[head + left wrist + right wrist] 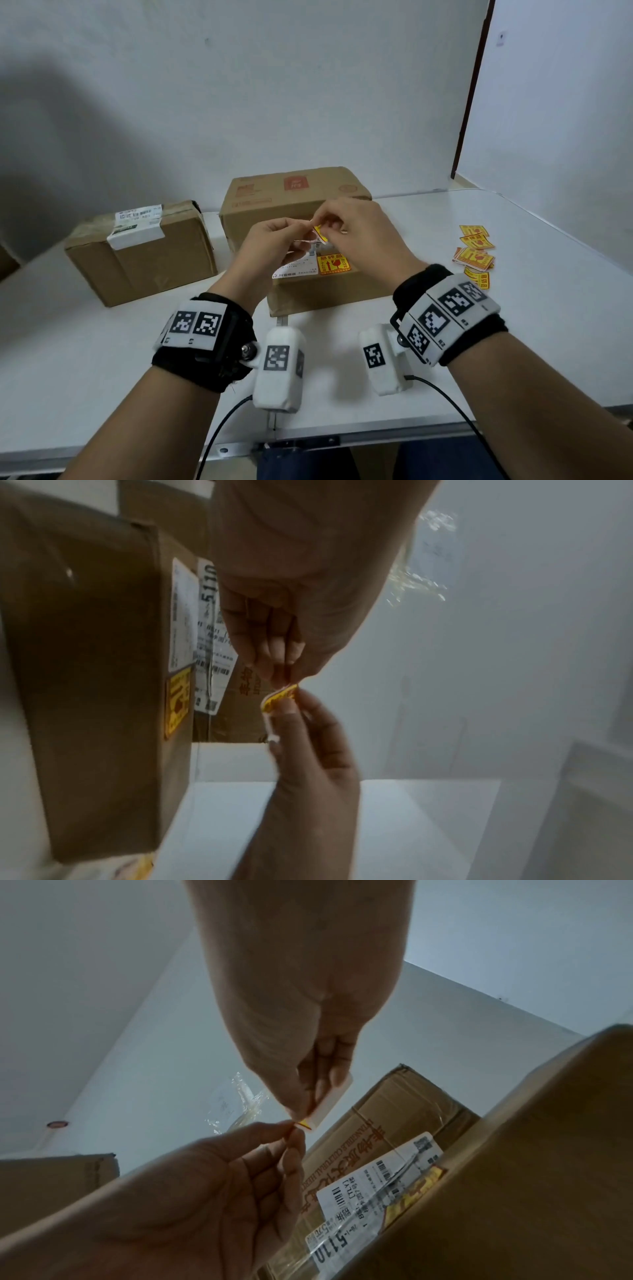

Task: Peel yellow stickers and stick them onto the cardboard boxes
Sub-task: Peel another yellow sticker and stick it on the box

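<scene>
Both hands meet above the near cardboard box (329,294). Between them is a yellow sticker (320,233), partly peeled. My left hand (303,224) pinches the yellow sticker (279,696) at its corner. My right hand (325,221) pinches the white backing paper (334,1099) under it. Another yellow sticker (333,264) lies stuck flat on the near box's top beside a white shipping label (298,269). A larger box (294,195) stands behind, and a third box (144,253) sits to the left.
Several loose yellow stickers (476,251) lie in a pile on the white table (513,325) to the right. A wall stands close behind the boxes. Cables run from the wrist cameras over the table's front edge.
</scene>
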